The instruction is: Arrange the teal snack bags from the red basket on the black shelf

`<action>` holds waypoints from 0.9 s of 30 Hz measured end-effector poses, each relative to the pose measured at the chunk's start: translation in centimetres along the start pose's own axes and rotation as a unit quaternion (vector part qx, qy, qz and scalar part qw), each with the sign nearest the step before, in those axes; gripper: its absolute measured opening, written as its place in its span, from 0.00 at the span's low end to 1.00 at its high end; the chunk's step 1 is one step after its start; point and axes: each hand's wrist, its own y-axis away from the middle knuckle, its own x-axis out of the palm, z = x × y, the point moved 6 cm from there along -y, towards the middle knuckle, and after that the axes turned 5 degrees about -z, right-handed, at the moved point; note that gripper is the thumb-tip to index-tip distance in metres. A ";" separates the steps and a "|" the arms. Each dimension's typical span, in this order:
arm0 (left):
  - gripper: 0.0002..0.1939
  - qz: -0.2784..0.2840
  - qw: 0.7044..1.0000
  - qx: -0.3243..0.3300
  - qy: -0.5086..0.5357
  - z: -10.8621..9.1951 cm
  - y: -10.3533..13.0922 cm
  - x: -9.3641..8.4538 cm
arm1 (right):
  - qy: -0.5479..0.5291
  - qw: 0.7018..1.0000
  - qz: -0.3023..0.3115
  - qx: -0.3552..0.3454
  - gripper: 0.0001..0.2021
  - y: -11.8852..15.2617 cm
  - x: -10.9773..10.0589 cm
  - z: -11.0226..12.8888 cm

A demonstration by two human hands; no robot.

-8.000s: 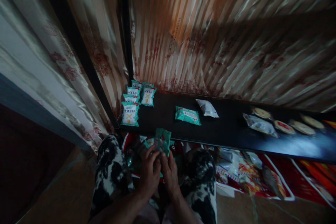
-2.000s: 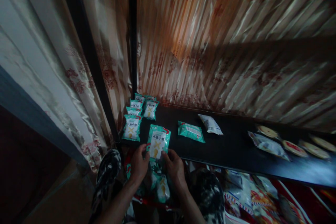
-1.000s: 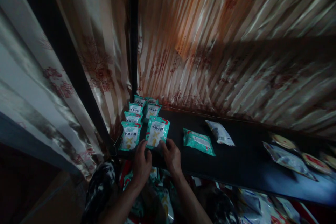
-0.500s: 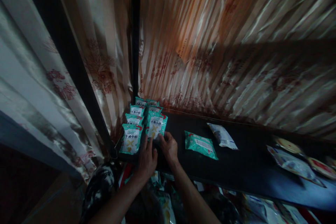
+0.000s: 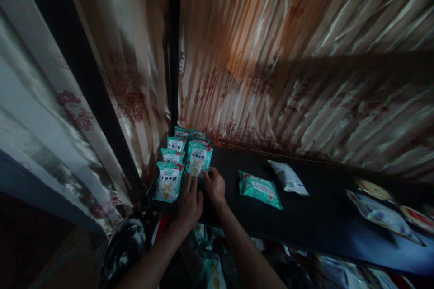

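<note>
Two rows of green and white snack packets stand at the left end of a black shelf (image 5: 233, 207). The front packet of the right row (image 5: 198, 159) leans back against those behind it. My right hand (image 5: 214, 186) pinches its lower right edge between curled fingers. My left hand (image 5: 190, 201) has its fingers stretched out at the packet's lower left edge. Left of it stands the front packet of the left row (image 5: 168, 182), which neither hand touches.
A green packet (image 5: 260, 189) lies flat right of my hands, with a white packet (image 5: 288, 177) beyond it. More packages lie at the far right. Several packets sit below the shelf's front edge. A black post (image 5: 174, 54) and curtains stand behind.
The packet at my hands has shifted slightly back and left. My right hand has moved a little with it, its fingers more curled.
</note>
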 end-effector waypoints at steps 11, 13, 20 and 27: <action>0.24 -0.013 1.000 0.017 -0.003 0.2 -0.5 0.2 | -0.030 0.999 0.029 -0.010 0.16 0.0 0.5 -0.5; 0.24 -0.018 1.000 0.020 -0.006 0.0 -0.5 0.3 | -0.043 0.999 0.030 -0.008 0.16 0.0 0.3 -0.6; 0.24 -0.015 1.000 0.015 -0.015 -0.5 -0.1 0.6 | -0.085 0.996 0.032 -0.022 0.16 -0.2 0.0 -1.0; 0.24 -0.012 0.999 0.025 -0.027 -0.3 -0.2 -0.5 | -0.077 0.995 0.063 -0.030 0.17 0.3 -0.1 -0.4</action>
